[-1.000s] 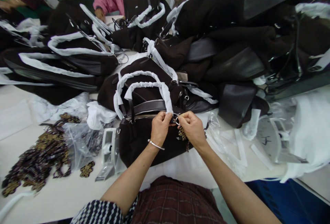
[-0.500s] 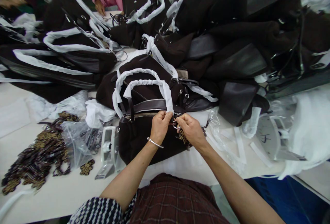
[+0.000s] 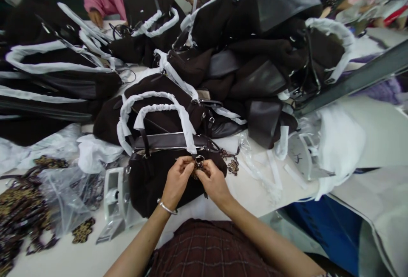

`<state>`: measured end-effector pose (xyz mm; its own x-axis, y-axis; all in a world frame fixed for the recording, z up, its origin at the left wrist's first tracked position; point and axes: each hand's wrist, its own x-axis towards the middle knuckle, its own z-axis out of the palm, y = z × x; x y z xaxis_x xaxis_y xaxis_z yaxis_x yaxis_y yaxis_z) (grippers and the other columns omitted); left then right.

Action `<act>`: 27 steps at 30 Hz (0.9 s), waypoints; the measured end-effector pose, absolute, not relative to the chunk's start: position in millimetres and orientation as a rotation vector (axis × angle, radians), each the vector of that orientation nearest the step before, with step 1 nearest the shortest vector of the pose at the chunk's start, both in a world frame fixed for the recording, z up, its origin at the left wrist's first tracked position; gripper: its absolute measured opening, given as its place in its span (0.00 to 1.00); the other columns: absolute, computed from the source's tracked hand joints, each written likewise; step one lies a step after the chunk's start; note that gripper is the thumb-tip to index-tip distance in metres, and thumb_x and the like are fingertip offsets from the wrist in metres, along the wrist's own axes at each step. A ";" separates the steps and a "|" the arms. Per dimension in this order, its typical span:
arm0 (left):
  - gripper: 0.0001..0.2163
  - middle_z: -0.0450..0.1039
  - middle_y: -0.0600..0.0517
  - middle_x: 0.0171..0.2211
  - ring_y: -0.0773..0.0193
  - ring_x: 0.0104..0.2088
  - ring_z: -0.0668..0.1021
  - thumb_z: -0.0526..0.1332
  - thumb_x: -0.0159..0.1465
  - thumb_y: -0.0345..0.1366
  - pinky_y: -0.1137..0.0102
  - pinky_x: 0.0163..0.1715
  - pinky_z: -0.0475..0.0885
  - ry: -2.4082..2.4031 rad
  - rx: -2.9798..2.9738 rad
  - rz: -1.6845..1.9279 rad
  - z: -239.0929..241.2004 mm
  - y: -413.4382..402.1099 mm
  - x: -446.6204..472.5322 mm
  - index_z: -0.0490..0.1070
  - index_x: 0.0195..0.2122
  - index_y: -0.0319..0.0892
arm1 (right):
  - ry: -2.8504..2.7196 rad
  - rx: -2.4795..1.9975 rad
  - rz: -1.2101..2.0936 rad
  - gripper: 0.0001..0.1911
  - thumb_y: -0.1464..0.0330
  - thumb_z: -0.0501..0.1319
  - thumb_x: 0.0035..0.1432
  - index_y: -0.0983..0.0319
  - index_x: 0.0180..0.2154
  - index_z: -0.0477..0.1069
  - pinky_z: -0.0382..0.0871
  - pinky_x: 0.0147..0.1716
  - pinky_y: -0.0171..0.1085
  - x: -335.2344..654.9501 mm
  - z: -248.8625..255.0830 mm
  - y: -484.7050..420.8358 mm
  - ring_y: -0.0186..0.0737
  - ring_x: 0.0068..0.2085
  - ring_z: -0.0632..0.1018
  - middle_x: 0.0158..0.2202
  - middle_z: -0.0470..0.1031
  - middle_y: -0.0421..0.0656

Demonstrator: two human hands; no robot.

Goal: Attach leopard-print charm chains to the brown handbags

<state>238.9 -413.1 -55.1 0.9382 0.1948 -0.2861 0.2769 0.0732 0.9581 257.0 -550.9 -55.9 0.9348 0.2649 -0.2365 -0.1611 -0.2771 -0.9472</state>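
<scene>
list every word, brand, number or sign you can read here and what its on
No text reads clearly.
Grey holder on the right: a dark handwritten mark, too unclear to read.
Blue surface below the table edge: faint darker marks, too blurred to read.
Front bag: no lettering I can make out.

Okay so at 6 o'clock there's a dark maroon-brown garment (image 3: 213, 249), thin paler lines crossing into big checks, fabric kinda bunched along the top; slim shiny silver bangle (image 3: 167, 208) over toward 7 o'clock, worn on the wrist behind the left hand (image 3: 178, 179); forearms bare; tiny bit of patterned dark-and-light cloth (image 3: 328, 274) between 4 and 5 o'clock, mostly cut off tbh
</scene>
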 end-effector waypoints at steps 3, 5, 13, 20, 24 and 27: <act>0.12 0.76 0.52 0.34 0.65 0.35 0.77 0.63 0.59 0.42 0.72 0.37 0.72 0.384 1.566 -0.026 -53.0 -412.1 252.3 0.71 0.39 0.41 | -0.317 -2.044 0.262 0.19 0.69 0.59 0.57 0.59 0.52 0.67 0.64 0.54 0.45 247.6 -60.3 -559.7 0.46 0.52 0.73 0.51 0.74 0.47; 0.12 0.75 0.53 0.30 0.66 0.31 0.76 0.64 0.57 0.43 0.73 0.33 0.71 0.373 1.586 -0.041 -55.0 -411.1 263.0 0.71 0.35 0.40 | -0.439 -2.115 0.242 0.21 0.70 0.59 0.57 0.59 0.54 0.67 0.63 0.56 0.45 242.2 -64.6 -576.0 0.46 0.54 0.72 0.53 0.73 0.47; 0.17 0.75 0.49 0.42 0.59 0.42 0.78 0.63 0.58 0.45 0.63 0.46 0.72 0.411 1.692 0.023 -65.0 -405.9 255.0 0.70 0.44 0.41 | -0.014 -2.530 0.139 0.11 0.64 0.54 0.61 0.58 0.36 0.74 0.68 0.44 0.43 259.0 -105.4 -722.7 0.45 0.40 0.76 0.37 0.78 0.44; 0.09 0.75 0.51 0.40 0.59 0.41 0.77 0.59 0.63 0.41 0.65 0.48 0.69 0.366 2.084 0.307 -47.4 -406.0 208.0 0.72 0.41 0.45 | 0.404 -2.313 0.116 0.14 0.70 0.67 0.42 0.61 0.36 0.73 0.57 0.56 0.49 279.8 -131.9 -780.7 0.55 0.54 0.68 0.46 0.74 0.52; 0.07 0.76 0.52 0.36 0.60 0.38 0.77 0.59 0.63 0.40 0.68 0.41 0.70 0.155 2.040 0.030 -44.1 -426.2 193.2 0.74 0.37 0.46 | 0.499 -2.056 0.192 0.07 0.66 0.64 0.46 0.61 0.29 0.68 0.66 0.46 0.47 284.8 -130.3 -770.1 0.49 0.43 0.74 0.35 0.74 0.48; 0.08 0.77 0.50 0.35 0.61 0.34 0.77 0.60 0.61 0.40 0.69 0.36 0.72 0.017 1.811 -0.330 -55.0 -455.9 193.6 0.76 0.38 0.46 | 0.522 -1.846 0.274 0.12 0.59 0.61 0.50 0.61 0.30 0.65 0.70 0.31 0.42 285.0 -122.5 -751.4 0.41 0.29 0.74 0.29 0.74 0.44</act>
<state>193.6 -455.9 -55.0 0.9592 -0.1610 -0.2325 0.1845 -0.2668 0.9459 285.0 -751.4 -122.5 0.8743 -0.2166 -0.4345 -0.4806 -0.2604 -0.8374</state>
